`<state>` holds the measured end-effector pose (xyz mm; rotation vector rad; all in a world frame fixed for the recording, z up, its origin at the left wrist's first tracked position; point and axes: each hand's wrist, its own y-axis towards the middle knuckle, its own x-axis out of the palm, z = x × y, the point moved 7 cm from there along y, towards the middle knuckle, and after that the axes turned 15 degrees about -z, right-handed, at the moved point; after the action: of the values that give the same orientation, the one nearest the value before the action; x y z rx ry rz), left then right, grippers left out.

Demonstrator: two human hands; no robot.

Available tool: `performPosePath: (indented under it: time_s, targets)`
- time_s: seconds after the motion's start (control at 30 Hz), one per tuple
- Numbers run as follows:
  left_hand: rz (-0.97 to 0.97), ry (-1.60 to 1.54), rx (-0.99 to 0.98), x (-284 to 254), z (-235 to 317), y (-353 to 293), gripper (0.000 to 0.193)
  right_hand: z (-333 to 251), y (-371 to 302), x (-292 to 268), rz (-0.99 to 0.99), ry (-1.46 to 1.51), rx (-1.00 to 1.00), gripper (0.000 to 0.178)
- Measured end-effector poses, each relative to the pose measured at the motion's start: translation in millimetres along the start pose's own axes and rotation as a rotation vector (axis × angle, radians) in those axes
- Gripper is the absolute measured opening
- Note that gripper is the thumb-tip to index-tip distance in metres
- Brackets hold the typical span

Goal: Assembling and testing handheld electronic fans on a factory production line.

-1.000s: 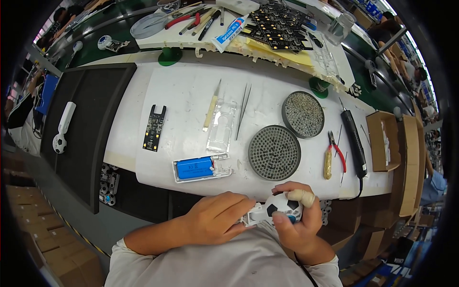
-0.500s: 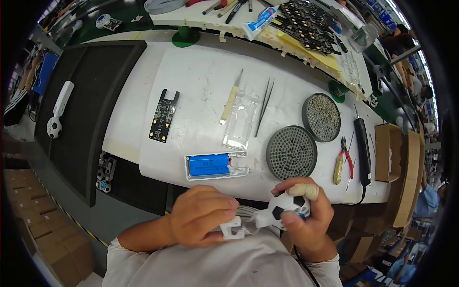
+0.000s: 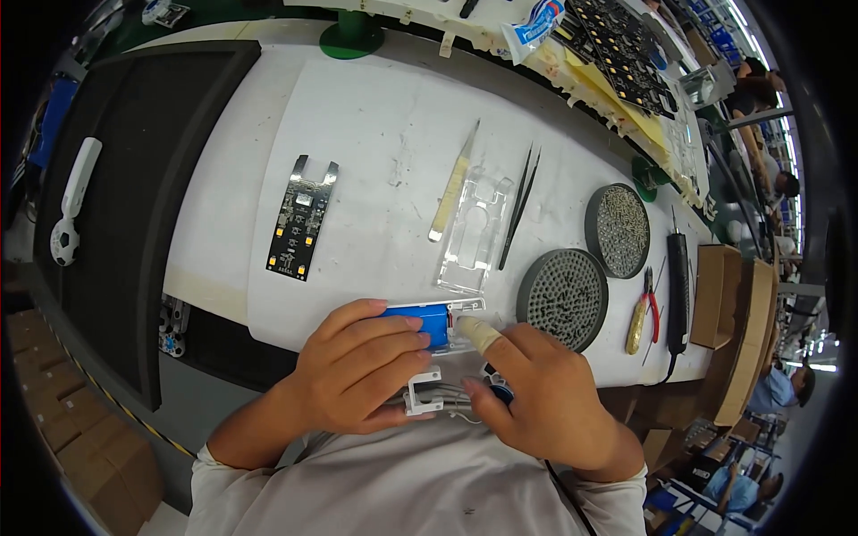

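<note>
A white housing with a blue battery (image 3: 434,323) in it lies at the table's near edge. Over its left part rest the fingers of my left hand (image 3: 362,371), which also grips a white U-shaped plastic bracket (image 3: 420,395) near the thumb. My right hand (image 3: 541,393) stretches a wrapped index finger to the housing's right end, by the wires. Under that hand, near the thumb, a small part of the football-patterned head (image 3: 500,389) shows; the rest is hidden. Grey cable (image 3: 451,395) runs between my hands.
A black circuit board (image 3: 302,219), a clear plastic cover (image 3: 474,232), a cream-handled tool (image 3: 453,183) and dark tweezers (image 3: 520,210) lie beyond. To the right are two round trays (image 3: 561,255) of small parts, pliers (image 3: 645,313) and a black corded tool (image 3: 678,295). A dark tray (image 3: 125,179) stands left.
Both hands have moved forward to the battery housing. My left fingers now cover part of it, and my right index finger reaches its end. The football-patterned head has become mostly hidden.
</note>
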<state>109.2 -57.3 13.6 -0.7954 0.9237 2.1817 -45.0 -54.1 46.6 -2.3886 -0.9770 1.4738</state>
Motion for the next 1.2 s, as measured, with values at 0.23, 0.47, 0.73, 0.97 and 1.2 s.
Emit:
performPosePath:
  time_s: [0.23, 0.47, 0.73, 0.97, 1.2]
  targets:
    - [-0.016, -0.008, 0.003, 3, -5, -5, 0.036, -3, 11, 0, -0.023, -0.053, 0.033, 0.052]
    - [0.017, 0.016, 0.05, 1, -4, -7, 0.034, -6, 16, 2, -0.022, -0.075, 0.053, 0.057]
    - [0.011, 0.03, 0.081, 5, -2, -10, 0.037, 0, -4, -9, 0.034, 0.005, -0.03, 0.05]
    - [0.111, -0.023, 0.089, -9, 18, -27, 0.04, 49, -87, -43, 0.606, 0.312, -0.148, 0.036]
    - [-0.118, -0.254, 0.272, 41, 54, 9, 0.044, 139, -249, -35, 1.341, 0.552, -0.138, 0.041]
